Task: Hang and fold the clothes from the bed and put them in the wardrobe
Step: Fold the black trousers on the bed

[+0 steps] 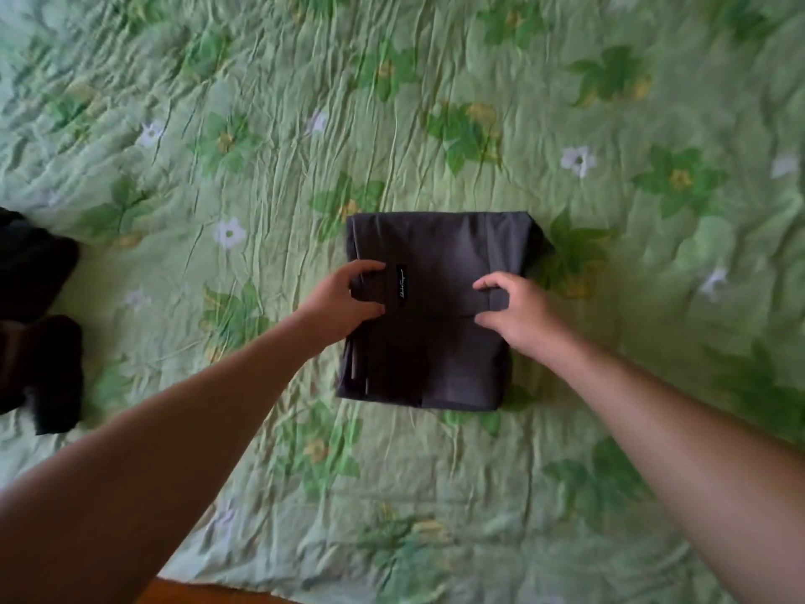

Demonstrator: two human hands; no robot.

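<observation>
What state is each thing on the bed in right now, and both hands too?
Dark grey folded fabric garment, folded into a flat rectangle, label up, lying on the bedspread.
Left hand, grip curled on the garment's left edge.
Right hand, grip curled on the garment's right edge.
Black crumpled clothes, unfolded, at the bed's left edge.
Green floral quilted bedspread, spread out, wrinkled.

Home bedroom, green floral bedspread [435,102], wrinkled, covering bed
</observation>
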